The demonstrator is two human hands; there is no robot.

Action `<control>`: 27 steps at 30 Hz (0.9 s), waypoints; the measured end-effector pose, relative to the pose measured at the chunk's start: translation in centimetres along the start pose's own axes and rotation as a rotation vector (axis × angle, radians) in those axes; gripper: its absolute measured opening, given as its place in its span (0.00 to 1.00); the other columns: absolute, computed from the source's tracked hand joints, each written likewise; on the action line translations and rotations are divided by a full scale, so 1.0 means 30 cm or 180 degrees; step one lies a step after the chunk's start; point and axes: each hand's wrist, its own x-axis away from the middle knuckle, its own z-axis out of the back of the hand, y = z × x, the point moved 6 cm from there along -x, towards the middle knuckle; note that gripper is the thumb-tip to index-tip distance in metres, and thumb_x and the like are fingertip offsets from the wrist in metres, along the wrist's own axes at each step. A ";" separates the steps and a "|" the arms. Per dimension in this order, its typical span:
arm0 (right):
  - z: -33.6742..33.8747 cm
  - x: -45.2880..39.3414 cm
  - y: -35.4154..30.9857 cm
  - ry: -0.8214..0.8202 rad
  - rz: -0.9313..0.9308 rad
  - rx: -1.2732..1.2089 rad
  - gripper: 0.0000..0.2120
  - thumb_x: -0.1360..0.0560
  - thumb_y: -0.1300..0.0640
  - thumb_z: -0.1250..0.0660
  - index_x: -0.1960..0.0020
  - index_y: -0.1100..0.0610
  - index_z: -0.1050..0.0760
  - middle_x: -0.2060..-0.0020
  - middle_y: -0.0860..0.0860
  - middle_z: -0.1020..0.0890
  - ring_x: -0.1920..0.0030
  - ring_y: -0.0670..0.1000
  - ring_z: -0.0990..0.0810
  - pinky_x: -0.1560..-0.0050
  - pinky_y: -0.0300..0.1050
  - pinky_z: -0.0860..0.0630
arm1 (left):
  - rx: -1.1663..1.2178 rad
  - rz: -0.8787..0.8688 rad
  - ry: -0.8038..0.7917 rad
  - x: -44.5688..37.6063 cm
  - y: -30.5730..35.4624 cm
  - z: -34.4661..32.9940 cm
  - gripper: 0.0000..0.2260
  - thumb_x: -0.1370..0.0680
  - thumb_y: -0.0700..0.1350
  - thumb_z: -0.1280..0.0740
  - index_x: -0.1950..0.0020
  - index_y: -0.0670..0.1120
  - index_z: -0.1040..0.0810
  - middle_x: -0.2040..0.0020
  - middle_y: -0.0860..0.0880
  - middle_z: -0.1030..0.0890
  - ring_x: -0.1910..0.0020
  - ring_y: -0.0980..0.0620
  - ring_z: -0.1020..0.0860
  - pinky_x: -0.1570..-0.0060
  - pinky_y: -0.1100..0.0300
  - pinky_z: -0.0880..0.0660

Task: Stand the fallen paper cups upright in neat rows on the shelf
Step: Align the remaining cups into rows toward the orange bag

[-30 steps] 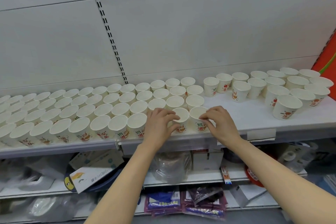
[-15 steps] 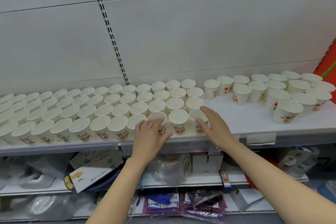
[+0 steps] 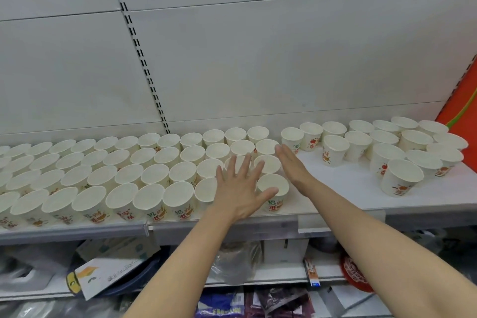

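Several white paper cups with red and green print stand upright in tidy rows [image 3: 124, 175] across the left and middle of the white shelf [image 3: 335, 196]. A looser group of upright cups [image 3: 402, 152] fills the right end. My left hand [image 3: 240, 188] lies flat with fingers spread over the cups at the right end of the front rows, thumb against the end cup [image 3: 273, 188]. My right hand [image 3: 291, 165] is flat and edge-on, pressed along the right side of the same block of cups. Neither hand holds a cup.
A bare strip of shelf separates the two cup groups. The white back panel [image 3: 258, 59] rises behind. A red-orange panel [image 3: 462, 100] stands at the far right. Lower shelves [image 3: 154, 279] hold boxes, bags and packets.
Both hands have let go of the front cups, opened flat and moved farther back. The left now rests over the cups, the right along the block's right side.
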 end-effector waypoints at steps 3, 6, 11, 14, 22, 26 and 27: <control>-0.019 -0.002 0.010 -0.0170 -0.0006 -0.0056 0.31 0.24 0.29 0.54 0.29 0.45 0.36 0.32 0.42 0.30 0.32 0.47 0.33 0.31 0.49 0.38 | -0.0029 0.0043 -0.0192 -0.004 -0.013 -0.019 0.35 0.26 0.74 0.57 0.22 0.60 0.53 0.20 0.52 0.55 0.22 0.42 0.59 0.28 0.34 0.56; -0.022 0.013 -0.004 -0.0123 0.0034 -0.0194 0.28 0.21 0.34 0.56 0.29 0.46 0.37 0.33 0.40 0.32 0.33 0.44 0.35 0.35 0.44 0.40 | -0.0031 0.0006 -0.0212 -0.001 -0.014 -0.023 0.36 0.26 0.74 0.58 0.22 0.60 0.53 0.20 0.51 0.54 0.22 0.44 0.58 0.28 0.35 0.56; -0.046 0.014 -0.008 -0.0096 0.0033 -0.0314 0.28 0.20 0.36 0.57 0.27 0.48 0.40 0.31 0.42 0.33 0.33 0.45 0.35 0.37 0.42 0.41 | 0.0024 -0.0058 -0.0236 -0.002 -0.013 -0.019 0.35 0.26 0.73 0.59 0.22 0.60 0.54 0.20 0.51 0.54 0.22 0.45 0.57 0.27 0.37 0.57; 0.011 0.041 -0.013 0.0331 0.0065 -0.0299 0.21 0.18 0.42 0.52 0.31 0.50 0.34 0.40 0.43 0.30 0.40 0.44 0.33 0.40 0.40 0.40 | 0.0147 -0.0122 0.0015 -0.008 -0.025 0.018 0.34 0.25 0.72 0.56 0.22 0.59 0.50 0.20 0.52 0.49 0.22 0.46 0.52 0.25 0.42 0.54; 0.399 0.034 0.056 0.1575 0.0687 0.1170 0.08 0.27 0.56 0.30 0.48 0.51 0.18 0.56 0.45 0.16 0.51 0.51 0.22 0.50 0.50 0.24 | 0.0502 -0.0250 0.0930 -0.205 0.017 0.149 0.12 0.24 0.50 0.33 0.41 0.52 0.19 0.47 0.52 0.17 0.46 0.47 0.25 0.50 0.53 0.28; 0.503 -0.114 0.019 0.1435 0.0927 0.1911 0.08 0.27 0.58 0.31 0.49 0.51 0.17 0.55 0.47 0.17 0.49 0.52 0.27 0.50 0.48 0.28 | 0.0663 -0.0411 0.0897 -0.401 0.152 0.171 0.07 0.24 0.47 0.33 0.49 0.53 0.16 0.53 0.53 0.17 0.48 0.49 0.24 0.55 0.55 0.26; 0.512 -0.161 0.015 0.1294 0.0918 0.2093 0.09 0.27 0.58 0.31 0.47 0.51 0.18 0.53 0.47 0.17 0.46 0.52 0.27 0.48 0.48 0.28 | 0.0673 -0.0424 0.0859 -0.454 0.190 0.167 0.07 0.24 0.48 0.32 0.49 0.53 0.17 0.53 0.53 0.17 0.48 0.49 0.24 0.54 0.55 0.27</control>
